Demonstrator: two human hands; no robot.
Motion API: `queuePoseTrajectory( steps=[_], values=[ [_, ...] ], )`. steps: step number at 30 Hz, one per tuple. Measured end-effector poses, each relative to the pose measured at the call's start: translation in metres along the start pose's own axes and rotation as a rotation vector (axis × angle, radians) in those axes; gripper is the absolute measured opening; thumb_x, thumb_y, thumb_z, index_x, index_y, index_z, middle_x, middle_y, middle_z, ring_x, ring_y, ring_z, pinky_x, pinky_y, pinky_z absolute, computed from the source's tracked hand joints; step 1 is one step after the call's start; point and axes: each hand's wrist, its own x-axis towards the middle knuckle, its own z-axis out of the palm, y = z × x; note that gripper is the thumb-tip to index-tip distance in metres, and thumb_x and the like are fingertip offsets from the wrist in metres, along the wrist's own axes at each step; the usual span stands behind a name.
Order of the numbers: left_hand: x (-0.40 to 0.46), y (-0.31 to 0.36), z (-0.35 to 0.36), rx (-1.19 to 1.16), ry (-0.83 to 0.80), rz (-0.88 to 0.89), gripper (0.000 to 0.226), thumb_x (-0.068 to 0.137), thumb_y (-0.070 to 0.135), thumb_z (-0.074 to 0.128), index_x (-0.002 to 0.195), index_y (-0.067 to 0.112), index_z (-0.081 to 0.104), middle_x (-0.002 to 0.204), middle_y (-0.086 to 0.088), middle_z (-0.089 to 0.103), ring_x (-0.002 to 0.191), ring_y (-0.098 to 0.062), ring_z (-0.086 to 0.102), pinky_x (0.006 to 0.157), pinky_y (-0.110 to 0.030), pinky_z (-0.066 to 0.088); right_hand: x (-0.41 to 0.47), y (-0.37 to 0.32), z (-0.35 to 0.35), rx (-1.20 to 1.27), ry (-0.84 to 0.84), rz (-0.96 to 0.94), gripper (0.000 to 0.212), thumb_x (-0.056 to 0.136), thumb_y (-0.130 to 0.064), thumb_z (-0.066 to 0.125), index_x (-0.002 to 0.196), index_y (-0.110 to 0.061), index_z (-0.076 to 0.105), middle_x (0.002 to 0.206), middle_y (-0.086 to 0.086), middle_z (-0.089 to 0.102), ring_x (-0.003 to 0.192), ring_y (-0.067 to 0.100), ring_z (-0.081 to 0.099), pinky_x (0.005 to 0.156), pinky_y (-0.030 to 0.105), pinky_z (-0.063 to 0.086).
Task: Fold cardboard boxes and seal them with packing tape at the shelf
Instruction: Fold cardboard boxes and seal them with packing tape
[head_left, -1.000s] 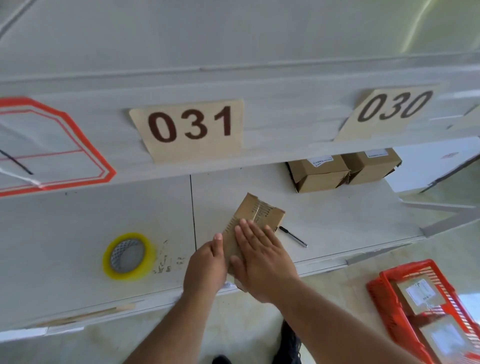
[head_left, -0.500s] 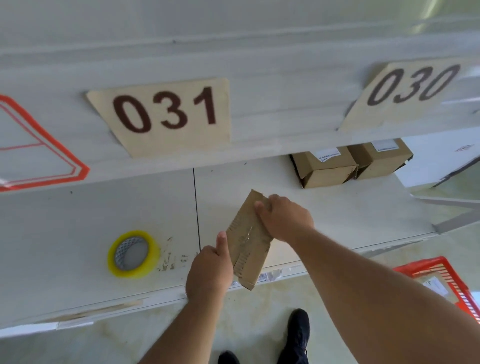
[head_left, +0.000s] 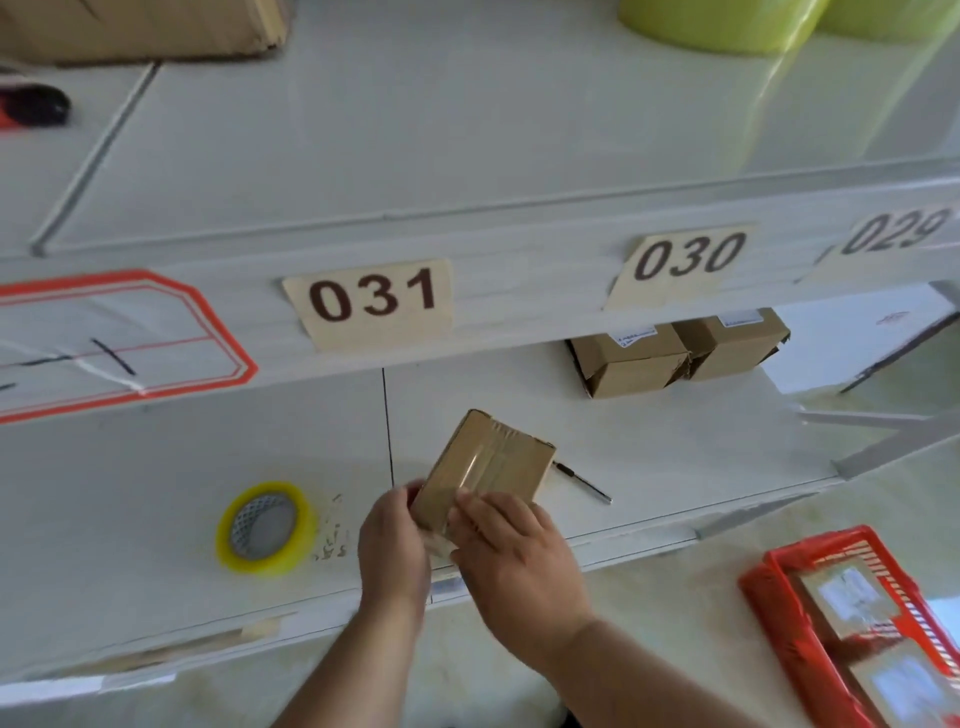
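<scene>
- Holding the box (head_left: 488, 462) over the front of the lower shelf (head_left: 675, 467), left hand (head_left: 392, 545) and right hand (head_left: 511, 551) close together, both gripping its near end.
- Opened from a flat blank a second ago into a squared shape, with tape visible along the top.
- Judged formed; sealing likely next, with the tape roll (head_left: 266, 527) lying near on the left.

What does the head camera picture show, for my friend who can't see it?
Two hands, left hand and right hand, hold a small cardboard box over a white shelf. A yellow tape roll lies to the left, a pen to the right, two more boxes behind.
</scene>
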Motion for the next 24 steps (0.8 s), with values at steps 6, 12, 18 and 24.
queuePoseTrajectory(
  steps=[6,12,18,24],
  values=[
    [-0.002,0.022,0.002,0.366,-0.061,0.232,0.053,0.107,0.054,0.034,0.081,0.022,0.067,0.083,0.002,0.07,0.084,-0.021,0.065,0.068,-0.03,0.044,-0.003,0.0,-0.01,0.042,-0.148,0.005,0.051,0.108,-0.04,0.042,0.15,-0.016,0.055,0.159,0.0,0.048,0.15,0.017,0.039,0.124,0.038,0.029],
    [0.004,0.014,0.003,0.358,-0.078,0.204,0.053,0.105,0.06,0.033,0.105,0.026,0.074,0.097,0.001,0.075,0.093,-0.024,0.067,0.085,-0.039,0.054,0.041,0.028,-0.019,-0.029,-0.469,0.206,0.083,0.1,-0.071,-0.003,0.166,-0.024,0.019,0.173,-0.005,0.011,0.16,0.01,-0.002,0.129,0.042,0.0],
    [-0.002,0.022,0.007,0.448,-0.095,0.221,0.054,0.109,0.053,0.023,0.081,0.022,0.058,0.078,0.001,0.063,0.077,-0.016,0.06,0.065,-0.031,0.042,0.085,0.061,-0.016,-0.018,-0.632,0.482,0.085,0.101,-0.07,0.003,0.166,-0.015,-0.007,0.174,0.003,-0.011,0.159,0.018,-0.016,0.13,0.043,-0.005],
    [0.0,0.022,0.005,0.379,-0.105,0.159,0.052,0.111,0.046,0.023,0.101,0.016,0.064,0.085,0.004,0.06,0.082,-0.015,0.056,0.075,-0.03,0.038,0.083,0.054,-0.02,-0.056,-0.663,0.47,0.116,0.082,-0.095,0.005,0.162,-0.015,-0.021,0.171,0.004,-0.024,0.157,0.024,-0.025,0.13,0.047,-0.006]
  ],
)
